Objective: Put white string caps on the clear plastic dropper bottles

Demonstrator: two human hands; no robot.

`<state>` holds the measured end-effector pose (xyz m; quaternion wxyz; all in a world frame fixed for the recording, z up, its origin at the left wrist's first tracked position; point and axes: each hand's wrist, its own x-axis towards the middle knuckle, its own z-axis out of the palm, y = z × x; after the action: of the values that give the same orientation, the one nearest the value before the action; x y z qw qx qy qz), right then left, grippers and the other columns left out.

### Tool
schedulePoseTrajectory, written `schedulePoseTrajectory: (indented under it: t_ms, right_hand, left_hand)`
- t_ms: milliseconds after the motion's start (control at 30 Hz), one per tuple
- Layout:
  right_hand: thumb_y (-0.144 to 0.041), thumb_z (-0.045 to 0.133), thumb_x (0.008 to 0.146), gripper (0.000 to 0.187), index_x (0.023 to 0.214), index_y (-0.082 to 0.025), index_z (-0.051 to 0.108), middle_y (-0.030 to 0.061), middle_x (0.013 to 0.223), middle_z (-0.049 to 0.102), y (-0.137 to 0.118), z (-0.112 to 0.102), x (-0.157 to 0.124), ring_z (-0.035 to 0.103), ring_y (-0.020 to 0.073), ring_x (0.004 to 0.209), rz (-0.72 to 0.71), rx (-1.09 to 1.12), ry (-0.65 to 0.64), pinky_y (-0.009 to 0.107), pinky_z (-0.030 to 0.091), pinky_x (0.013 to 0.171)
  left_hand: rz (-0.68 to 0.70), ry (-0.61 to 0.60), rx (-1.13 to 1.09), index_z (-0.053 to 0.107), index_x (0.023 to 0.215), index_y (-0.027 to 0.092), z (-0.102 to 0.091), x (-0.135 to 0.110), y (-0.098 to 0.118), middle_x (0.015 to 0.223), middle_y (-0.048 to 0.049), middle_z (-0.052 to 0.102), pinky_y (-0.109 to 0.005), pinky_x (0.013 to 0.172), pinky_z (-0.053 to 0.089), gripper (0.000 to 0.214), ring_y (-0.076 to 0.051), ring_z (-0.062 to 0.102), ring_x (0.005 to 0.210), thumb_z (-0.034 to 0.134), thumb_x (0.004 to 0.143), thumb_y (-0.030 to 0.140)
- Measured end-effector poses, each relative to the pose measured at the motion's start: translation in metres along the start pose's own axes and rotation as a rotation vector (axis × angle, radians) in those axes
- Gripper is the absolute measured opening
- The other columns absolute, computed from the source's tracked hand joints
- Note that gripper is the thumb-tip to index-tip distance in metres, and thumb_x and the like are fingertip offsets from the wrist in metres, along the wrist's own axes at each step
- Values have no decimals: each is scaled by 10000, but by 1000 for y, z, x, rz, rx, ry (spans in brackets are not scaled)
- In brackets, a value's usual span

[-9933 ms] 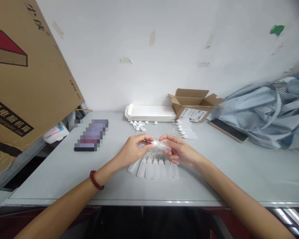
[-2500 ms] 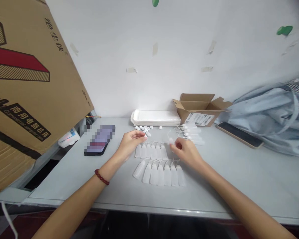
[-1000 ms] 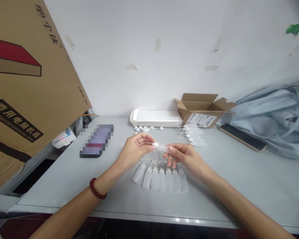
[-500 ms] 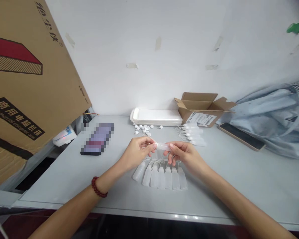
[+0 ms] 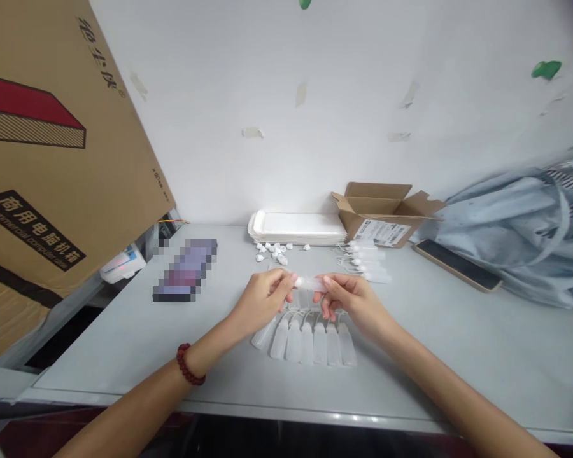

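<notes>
A small translucent plastic bottle (image 5: 312, 284) lies sideways between my two hands, above the table. My left hand (image 5: 261, 296) pinches the white cap (image 5: 298, 281) at its left end, thumb and fingers closed. The other end of the bottle is gripped by my right hand (image 5: 358, 301), thumb on top and the lower fingers curled. Just below my hands, a row of similar bottles (image 5: 307, 343) lies on the table with thin cap straps at their necks. Loose white caps (image 5: 277, 249) are scattered beyond my left hand. More capped bottles (image 5: 370, 262) lie behind my right hand.
White flat packets (image 5: 298, 228) are stacked by the wall beside an open cardboard box (image 5: 386, 216). A phone (image 5: 458, 264) and grey-blue fabric (image 5: 510, 222) are at right. A pixelated dark object (image 5: 186, 270) lies left, near a large carton (image 5: 76, 165) on the grey table (image 5: 138, 343).
The view has shifted slightly, so the scene sits a little lower. Both hands keep their hold on the bottle; the left fingers have closed a little further round the cap.
</notes>
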<state>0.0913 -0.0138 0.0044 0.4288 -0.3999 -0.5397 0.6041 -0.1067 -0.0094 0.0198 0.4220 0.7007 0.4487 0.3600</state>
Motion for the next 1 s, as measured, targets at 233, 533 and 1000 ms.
schedulePoseTrajectory:
  t_ms: [233,533,1000]
  right_hand:
    - [-502,601,795,360,828,-146,646,29,697,652,-2,0,-1,577,102,462,-18,-39,34,230,445,444]
    - [-530,589,783,411,895,-137,629,40,702,653,-3,5,-2,580,116,461,-62,-106,88,247,460,439]
    - [-402,548,845,269,925,-165,649,-18,557,547,2,4,-5,527,123,474,-269,-554,195,253,400,489]
  left_hand:
    - [-9,-69,-5,550,731,144,-1,1,-6,680,-5,595,-217,504,383,376,-83,492,497,422,904,452]
    - [-65,-83,-40,551,655,140,0,2,-6,542,8,520,-197,465,350,460,-79,469,465,376,914,478]
    - [-195,-85,-220,533,674,138,0,4,0,525,44,454,-194,398,295,402,-58,384,406,482,851,496]
